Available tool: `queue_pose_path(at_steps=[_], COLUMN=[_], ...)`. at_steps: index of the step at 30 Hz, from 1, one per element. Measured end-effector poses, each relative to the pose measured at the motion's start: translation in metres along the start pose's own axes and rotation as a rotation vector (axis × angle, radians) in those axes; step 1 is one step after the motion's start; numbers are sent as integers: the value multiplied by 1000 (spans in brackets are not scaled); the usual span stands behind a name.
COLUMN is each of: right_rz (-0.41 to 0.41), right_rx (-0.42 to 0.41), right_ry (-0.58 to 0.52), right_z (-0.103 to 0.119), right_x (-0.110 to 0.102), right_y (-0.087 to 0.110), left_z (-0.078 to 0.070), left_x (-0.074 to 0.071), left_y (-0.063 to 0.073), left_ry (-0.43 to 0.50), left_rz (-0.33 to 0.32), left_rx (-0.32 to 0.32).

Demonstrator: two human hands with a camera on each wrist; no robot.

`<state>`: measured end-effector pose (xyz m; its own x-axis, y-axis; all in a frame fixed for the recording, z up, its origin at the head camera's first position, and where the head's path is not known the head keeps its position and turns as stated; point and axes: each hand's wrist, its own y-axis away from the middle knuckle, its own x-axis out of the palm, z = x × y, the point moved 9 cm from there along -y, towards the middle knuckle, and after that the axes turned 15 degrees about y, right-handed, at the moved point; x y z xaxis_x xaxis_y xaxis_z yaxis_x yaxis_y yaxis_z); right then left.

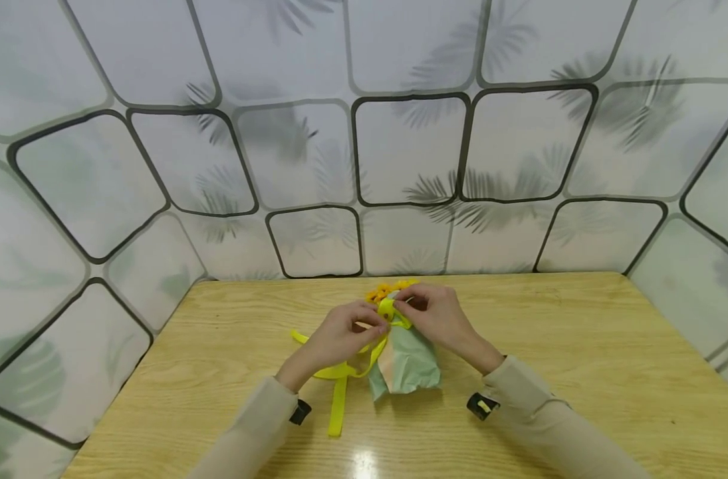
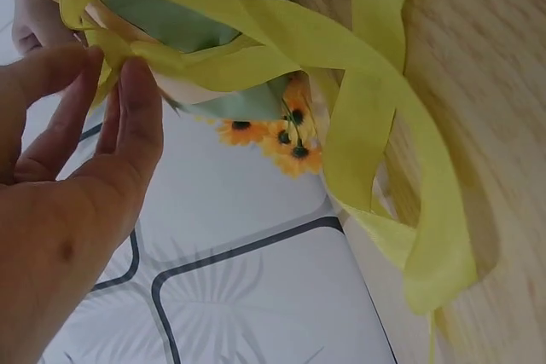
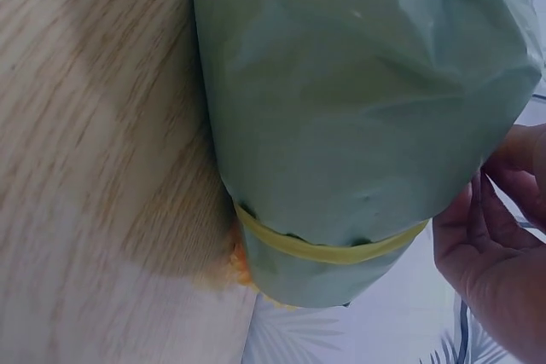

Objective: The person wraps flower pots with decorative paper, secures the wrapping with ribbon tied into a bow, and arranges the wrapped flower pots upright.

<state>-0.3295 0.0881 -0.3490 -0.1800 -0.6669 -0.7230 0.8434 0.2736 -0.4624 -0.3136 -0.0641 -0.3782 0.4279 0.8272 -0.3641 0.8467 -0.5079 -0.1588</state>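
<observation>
A bouquet in pale green wrapping paper lies on the table, its orange flowers toward the wall. Yellow ribbon circles the narrow part of the wrap, as the band in the right wrist view shows. My left hand pinches ribbon between thumb and fingers beside the knot area; the left wrist view shows the ribbon looping away from these fingertips. My right hand pinches the ribbon loop on top of the bouquet. In the right wrist view its fingertips are partly hidden behind the wrap.
A pale wood table carries the bouquet. Loose ribbon tails trail to the left and toward the front edge. Behind and on both sides stands a patterned wall covering with dark outlines and leaf prints.
</observation>
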Motion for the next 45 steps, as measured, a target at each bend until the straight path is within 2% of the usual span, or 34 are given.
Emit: queue_pose_path(at_steps=[10, 17, 20, 26, 28, 35, 38, 42, 45], right_rz=[23, 45, 52, 56, 56, 72, 123, 218, 236], right_rx=[24, 27, 29, 23, 21, 42, 45, 18, 4], right_ry=[-38, -56, -63, -78, -84, -120, -123, -70, -33], right_z=[1, 3, 4, 6, 6, 5, 3, 1, 0], right_x=[4, 4, 4, 4, 4, 2, 1, 3, 3], right_y=[0, 1, 1, 2, 2, 1, 2, 3, 4], left_z=[5, 3, 2, -6, -6, -1, 0, 2, 3], left_x=[-4, -10, -11, -9, -8, -7, -7, -7, -6], left_y=[-4, -8, -11, -16, -18, -22, -23, -24, -24], left_ry=[75, -33, -40, -126, -140, -93, -77, -63, -63], left_rz=[-41, -119, -142, -148, -145, -166, -188, -211, -228], left_rx=[-18, 9, 7, 79, 74, -1, -18, -43, -52])
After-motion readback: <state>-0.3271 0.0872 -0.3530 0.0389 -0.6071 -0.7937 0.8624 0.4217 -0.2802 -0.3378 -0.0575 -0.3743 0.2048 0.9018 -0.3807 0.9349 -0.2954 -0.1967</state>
